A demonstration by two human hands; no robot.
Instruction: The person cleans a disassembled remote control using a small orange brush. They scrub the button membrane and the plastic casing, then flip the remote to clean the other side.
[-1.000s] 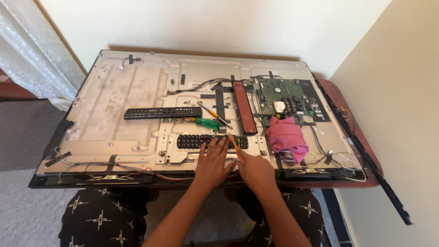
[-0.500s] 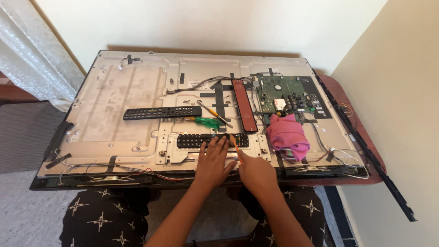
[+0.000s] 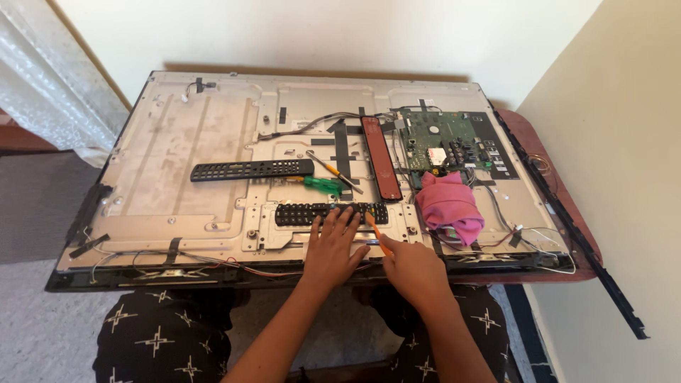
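Across my lap lies the opened television back panel (image 3: 177,156); my left hand (image 3: 333,245) rests flat, fingers spread, on the black remote keypad (image 3: 312,213), my right hand (image 3: 415,269) grips an orange tool (image 3: 376,230)

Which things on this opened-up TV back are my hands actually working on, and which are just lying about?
In hand:
- left hand, fingers on the black remote keypad
- right hand, holding the orange tool
- TV back panel under them

Lying about:
- black remote shell
- green-handled screwdriver
- yellow-handled screwdriver
- pink cloth
- green circuit board
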